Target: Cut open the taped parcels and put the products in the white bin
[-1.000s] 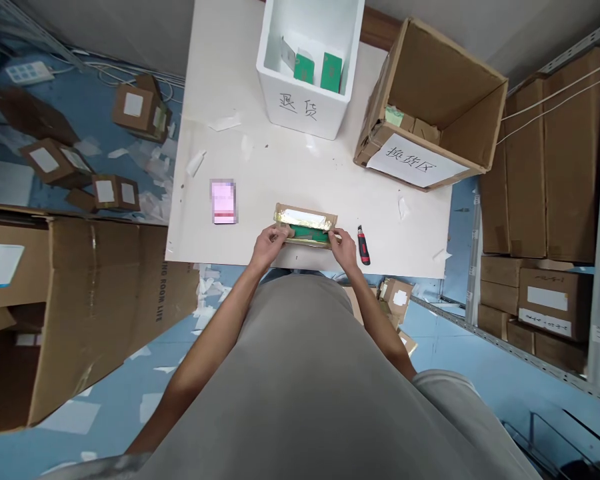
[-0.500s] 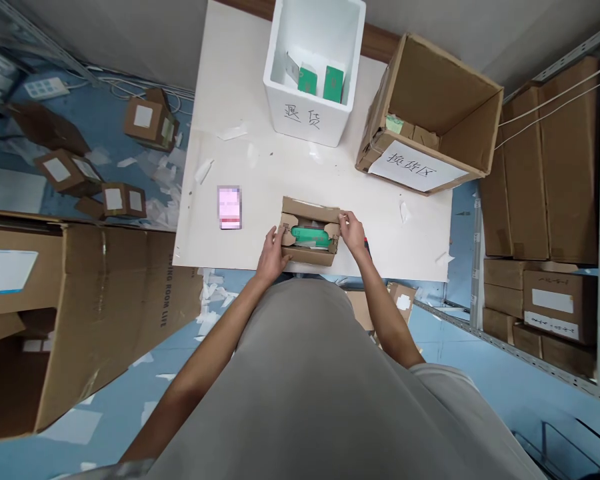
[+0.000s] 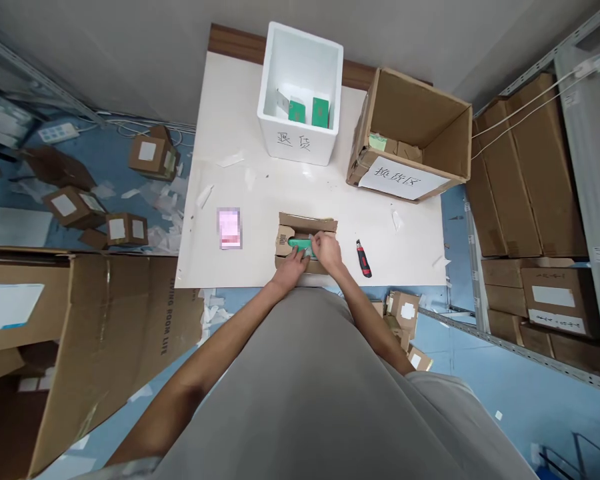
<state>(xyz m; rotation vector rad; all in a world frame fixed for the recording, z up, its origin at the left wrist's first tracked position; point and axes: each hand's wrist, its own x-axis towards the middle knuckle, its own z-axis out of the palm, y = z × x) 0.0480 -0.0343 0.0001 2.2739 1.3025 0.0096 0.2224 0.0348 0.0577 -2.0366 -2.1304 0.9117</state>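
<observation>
several fingers of the left hand (image 3: 291, 269) lay at the near edge of a green package (image 3: 299, 244), inside an open cardboard carton (image 3: 283, 241) on the white table (image 3: 280, 190). the right hand (image 3: 329, 251) bent over the package's right end, fingers narrowly drawn together; whether either hand gripped it, i couldn't tell. the step looked like handling the package within the raised flaps. the next move, i judged, called for a sure hold and clearance from the cardboard.

On our white table (image 3: 265, 193) we see a foam bin (image 3: 298, 141), large carton (image 3: 405, 181), phone (image 3: 229, 229), small open box (image 3: 307, 222), cutter (image 3: 363, 259) and scraps (image 3: 205, 195).
</observation>
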